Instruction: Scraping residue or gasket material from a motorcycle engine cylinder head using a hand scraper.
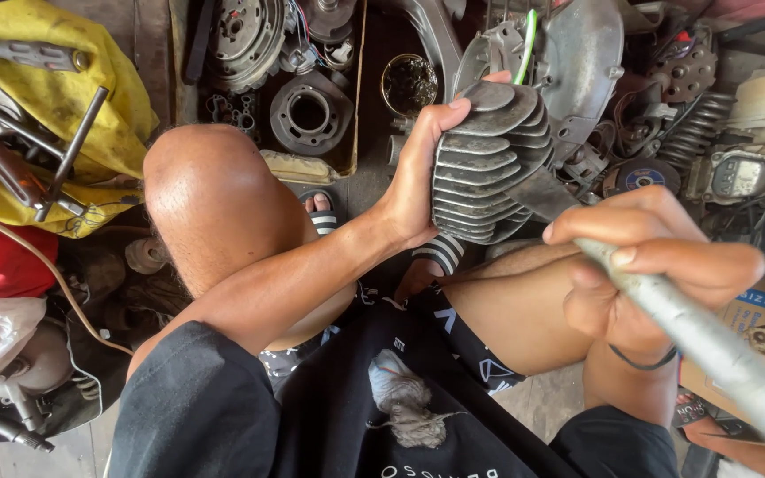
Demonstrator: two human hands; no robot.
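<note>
A person is sitting over the floor, the left hand (pixel 413 173) wrapping its grip around a grey, finned metal engine cylinder (pixel 489 164) seated on the engine casing (pixel 577 62). The right hand (pixel 657 257) is clenching a long grey metal bar (pixel 710 345). The cylinder appears not yet removed; its long axis is tilting up and away.

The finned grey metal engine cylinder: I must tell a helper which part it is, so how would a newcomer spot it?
Start at the big grey engine casing at top centre. Just below it sits the finned grey metal engine cylinder, gripped by the left hand. Its stacked curved cooling fins set it apart from the smooth metal rod in the right hand.
</note>
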